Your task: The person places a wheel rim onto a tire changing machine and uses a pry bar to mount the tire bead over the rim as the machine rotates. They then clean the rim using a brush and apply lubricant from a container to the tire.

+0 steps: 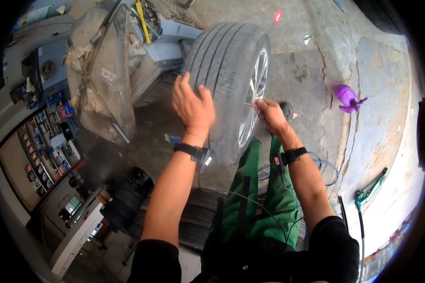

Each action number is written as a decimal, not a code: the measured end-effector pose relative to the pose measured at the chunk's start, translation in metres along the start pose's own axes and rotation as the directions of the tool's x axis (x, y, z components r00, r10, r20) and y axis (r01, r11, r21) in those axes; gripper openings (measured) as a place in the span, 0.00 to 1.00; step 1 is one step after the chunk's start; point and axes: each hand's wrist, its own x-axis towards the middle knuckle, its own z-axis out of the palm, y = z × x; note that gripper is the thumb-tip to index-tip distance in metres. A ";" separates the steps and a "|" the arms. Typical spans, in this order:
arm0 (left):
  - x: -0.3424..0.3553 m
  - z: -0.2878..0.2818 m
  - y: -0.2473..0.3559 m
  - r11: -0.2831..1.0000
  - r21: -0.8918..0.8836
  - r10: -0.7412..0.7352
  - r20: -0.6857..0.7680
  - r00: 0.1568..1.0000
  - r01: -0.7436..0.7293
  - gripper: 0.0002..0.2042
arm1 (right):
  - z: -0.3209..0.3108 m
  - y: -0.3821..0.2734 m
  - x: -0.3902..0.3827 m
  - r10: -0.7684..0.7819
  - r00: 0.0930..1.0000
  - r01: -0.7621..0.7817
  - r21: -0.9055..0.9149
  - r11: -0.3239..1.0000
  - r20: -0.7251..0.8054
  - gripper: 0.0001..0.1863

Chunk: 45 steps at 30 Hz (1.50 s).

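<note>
Wheel and two bare hands, seen from above. The wheel point(222, 78) stands roughly upright on the floor point(293, 61), beyond the green trousers point(248, 191), its black tread turned to the left and its silver spoked rim point(245, 127) to the right. The left hand point(193, 106) is at the left side of the tread, fingers apart and grasping nothing visible; whether the fingertips touch the rubber cannot be told. The right hand point(271, 115) is just beside the rim, thumb and forefinger pinched together on a thin reddish piece point(254, 105), partly hidden by the grip. Each wrist bears a black strap with a small device. Far left: a grey machine point(170, 42) with a yellow bar point(142, 21) on it. Right: a purple bottle point(347, 98) on the floor; nearer, a green-framed tool point(370, 192).
</note>
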 end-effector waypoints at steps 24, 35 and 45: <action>0.003 0.001 -0.001 1.000 -0.009 -0.015 0.005 1.000 0.015 0.26 | 0.013 0.002 0.002 -0.082 0.992 0.089 0.069 0.994 -0.098 0.10; 0.004 0.000 -0.002 1.000 -0.017 -0.007 0.003 1.000 0.007 0.26 | 0.018 -0.012 -0.006 -0.093 0.994 0.093 -0.003 0.996 -0.049 0.12; 0.004 0.000 0.001 1.000 0.003 -0.012 0.012 1.000 0.012 0.26 | 0.016 -0.011 -0.002 -0.043 0.997 0.044 0.010 0.999 -0.069 0.11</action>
